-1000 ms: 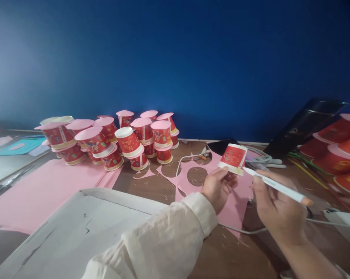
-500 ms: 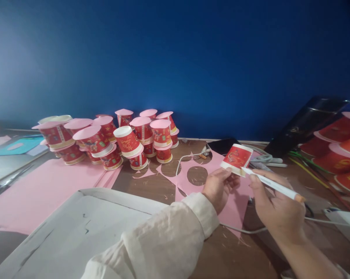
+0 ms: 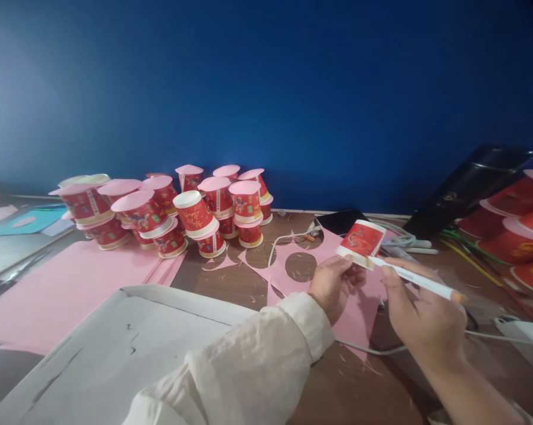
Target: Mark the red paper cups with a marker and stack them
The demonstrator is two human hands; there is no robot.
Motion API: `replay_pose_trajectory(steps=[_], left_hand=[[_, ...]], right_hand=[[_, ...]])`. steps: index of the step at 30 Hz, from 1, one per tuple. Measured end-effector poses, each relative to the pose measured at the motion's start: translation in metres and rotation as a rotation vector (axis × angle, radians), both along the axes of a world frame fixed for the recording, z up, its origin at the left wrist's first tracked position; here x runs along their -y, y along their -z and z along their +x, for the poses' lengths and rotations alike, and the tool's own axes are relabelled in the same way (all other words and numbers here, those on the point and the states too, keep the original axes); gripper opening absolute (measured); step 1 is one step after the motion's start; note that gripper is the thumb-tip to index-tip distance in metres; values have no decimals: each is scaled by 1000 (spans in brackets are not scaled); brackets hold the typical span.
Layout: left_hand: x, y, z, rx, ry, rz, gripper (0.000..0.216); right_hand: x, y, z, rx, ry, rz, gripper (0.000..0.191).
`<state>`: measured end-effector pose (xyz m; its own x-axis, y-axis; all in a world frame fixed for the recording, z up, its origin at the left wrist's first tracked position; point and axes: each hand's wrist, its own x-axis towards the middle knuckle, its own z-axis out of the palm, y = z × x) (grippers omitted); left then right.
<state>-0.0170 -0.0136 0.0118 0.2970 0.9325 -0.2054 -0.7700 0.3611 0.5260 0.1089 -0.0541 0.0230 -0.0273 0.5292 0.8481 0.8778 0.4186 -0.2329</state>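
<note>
A red paper cup [image 3: 362, 238] with a white base and a cream rim is upside down and tilted, held above the table. My left hand [image 3: 337, 284] pinches it by the lower rim. In my right hand [image 3: 428, 313] is a white pen [image 3: 421, 282] with an orange-tan back end, gripped between thumb and fingers. Its front end meets the cup's rim at the lower right; the exact tip is too small to make out. Under my hands lies a pink paper sheet [image 3: 326, 251] with round holes cut in it.
Stacked red cups [image 3: 194, 215], most topped with pink discs, stand at the left against the blue wall [image 3: 266, 88]. Pink sheets [image 3: 80, 283] and a white board [image 3: 160, 348] lie nearer. A black cylinder [image 3: 465, 189], more cups [image 3: 520, 230] and a cable [image 3: 381, 352] are at the right.
Almost nothing differs. The pen and my right hand have shifted very slightly along the cup's rim; my left hand and the cup stay in place.
</note>
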Motion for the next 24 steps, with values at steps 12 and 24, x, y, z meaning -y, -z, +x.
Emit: replay_pose_trajectory(steps=[12,24], left_hand=[[1,-2,0,21,-2,-32,28],[1,-2,0,18,-9,-58,23]], right_hand=[[-1,6,4,38,60,3,22],[-1,9,6,20,57,-9,21]])
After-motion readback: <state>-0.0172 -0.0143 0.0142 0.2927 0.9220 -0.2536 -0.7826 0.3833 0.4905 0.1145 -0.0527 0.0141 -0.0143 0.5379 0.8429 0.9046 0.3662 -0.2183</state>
